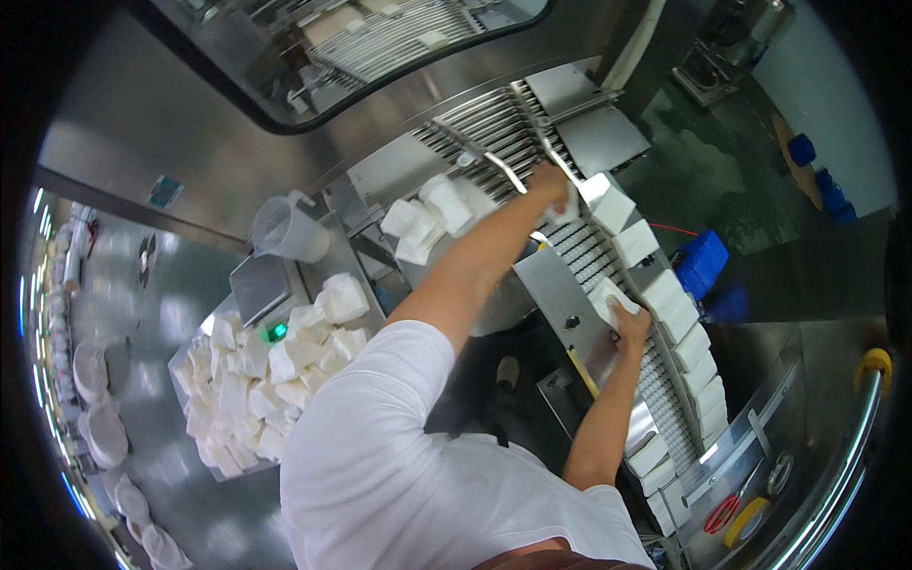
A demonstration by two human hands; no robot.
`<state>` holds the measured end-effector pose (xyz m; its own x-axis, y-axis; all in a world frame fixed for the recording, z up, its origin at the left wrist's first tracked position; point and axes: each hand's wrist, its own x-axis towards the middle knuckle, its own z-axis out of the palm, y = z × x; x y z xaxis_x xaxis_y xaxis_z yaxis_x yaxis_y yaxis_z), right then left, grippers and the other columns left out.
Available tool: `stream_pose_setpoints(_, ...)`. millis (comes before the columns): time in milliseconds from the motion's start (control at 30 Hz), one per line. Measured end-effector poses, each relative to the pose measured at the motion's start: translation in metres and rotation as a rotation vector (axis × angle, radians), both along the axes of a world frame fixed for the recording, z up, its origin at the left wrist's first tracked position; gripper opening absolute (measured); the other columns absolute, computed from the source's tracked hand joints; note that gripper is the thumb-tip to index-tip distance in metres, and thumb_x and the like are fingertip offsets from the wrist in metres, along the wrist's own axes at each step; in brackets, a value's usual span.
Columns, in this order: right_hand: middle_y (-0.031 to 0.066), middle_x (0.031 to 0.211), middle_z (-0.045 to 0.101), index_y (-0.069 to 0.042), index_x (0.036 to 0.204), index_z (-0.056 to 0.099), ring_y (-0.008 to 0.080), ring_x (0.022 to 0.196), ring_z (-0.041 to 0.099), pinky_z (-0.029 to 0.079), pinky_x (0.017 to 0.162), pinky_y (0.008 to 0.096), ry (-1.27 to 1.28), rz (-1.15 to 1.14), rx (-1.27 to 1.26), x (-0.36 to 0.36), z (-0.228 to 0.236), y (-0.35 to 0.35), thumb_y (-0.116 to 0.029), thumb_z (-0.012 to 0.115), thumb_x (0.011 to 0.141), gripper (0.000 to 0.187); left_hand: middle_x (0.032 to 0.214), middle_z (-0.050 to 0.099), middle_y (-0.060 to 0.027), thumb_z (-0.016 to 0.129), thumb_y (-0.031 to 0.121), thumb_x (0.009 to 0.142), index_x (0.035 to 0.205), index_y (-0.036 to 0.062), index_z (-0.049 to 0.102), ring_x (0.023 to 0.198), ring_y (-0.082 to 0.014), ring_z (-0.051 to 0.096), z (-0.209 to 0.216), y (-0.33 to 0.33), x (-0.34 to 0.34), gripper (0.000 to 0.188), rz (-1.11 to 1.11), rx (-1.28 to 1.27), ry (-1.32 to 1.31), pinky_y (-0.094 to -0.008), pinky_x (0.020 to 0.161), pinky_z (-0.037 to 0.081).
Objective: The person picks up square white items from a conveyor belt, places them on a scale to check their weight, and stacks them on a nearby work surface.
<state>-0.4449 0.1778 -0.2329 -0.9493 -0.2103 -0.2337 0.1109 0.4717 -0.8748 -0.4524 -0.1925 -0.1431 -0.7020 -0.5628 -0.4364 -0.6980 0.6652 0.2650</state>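
Observation:
My left hand (548, 187) reaches across to the far part of the conveyor, its fingers bent against a soft white bundle (570, 205) that is slightly blurred. Nearer to me, my right hand (633, 325) grips the edge of another white bundle (609, 301) over the belt. The bundles look like blocks of folded tissue or cloth. Under both hands runs the conveyor belt (577, 249), a narrow chain of small links. Along its right side stands a row of white bundles (672, 309) on a metal ledge.
Left of me, a tray holds a heap of white bundles (261, 380), beside a translucent jug (293, 233). More white bundles (427, 217) lie left of the rollers (480, 142). Red-handled scissors (724, 513) and yellow tape (748, 522) sit lower right. A blue container (701, 263) stands beyond the ledge.

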Motion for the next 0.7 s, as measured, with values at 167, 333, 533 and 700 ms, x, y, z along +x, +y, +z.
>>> stream_pose_setpoints(167, 0.0206, 0.112, 0.067, 0.008, 0.115, 0.06, 0.0301, 0.099, 0.065, 0.052, 0.086, 0.0397, 0.081, -0.058, 0.377, 0.028, 0.027, -0.019, -0.034, 0.092, 0.066, 0.072, 0.132, 0.056, -0.018, 0.094, 0.023, 0.057, 0.124, 0.0056, 0.066, 0.125, -0.0372, 0.052, 0.012, 0.039, 0.029, 0.075, 0.04, 0.071, -0.027, -0.0487, 0.096, 0.047)
stream_pose_setpoints(333, 0.0172, 0.108, 0.068, 0.007, 0.118, 0.06, 0.0281, 0.093, 0.067, 0.055, 0.08, 0.0385, 0.106, -0.082, 0.103, 0.023, 0.023, -0.003, -0.029, 0.087, 0.076, 0.061, 0.12, 0.06, -0.0253, 0.093, 0.036, 0.051, 0.107, 0.0031, 0.071, 0.116, -0.0387, 0.058, 0.039, 0.081, 0.078, 0.069, -0.37, 0.33, 0.357, -0.0412, 0.096, 0.05)
stream_pose_setpoints(533, 0.0133, 0.11, 0.069, 0.005, 0.123, 0.06, 0.0245, 0.093, 0.07, 0.058, 0.077, 0.0372, -0.578, -0.155, -0.571, 0.031, 0.091, -0.03, -0.031, 0.081, 0.087, 0.056, 0.11, 0.061, -0.0205, 0.092, 0.044, 0.056, 0.098, 0.0009, 0.07, 0.103, -0.0315, 0.061, 0.068, 0.019, 0.15, 0.065, -0.295, 0.278, 0.71, -0.0368, 0.086, 0.05)
stream_pose_setpoints(700, 0.0124, 0.111, 0.069, 0.003, 0.126, 0.059, 0.0242, 0.093, 0.07, 0.058, 0.075, 0.0366, -0.637, 0.03, -0.689, 0.036, 0.094, -0.072, -0.029, 0.078, 0.089, 0.052, 0.092, 0.066, -0.0107, 0.094, 0.031, 0.061, 0.092, 0.0018, 0.071, 0.087, -0.0223, 0.064, 0.085, -0.047, 0.165, 0.049, -0.154, 0.337, 0.797, -0.0345, 0.078, 0.051)
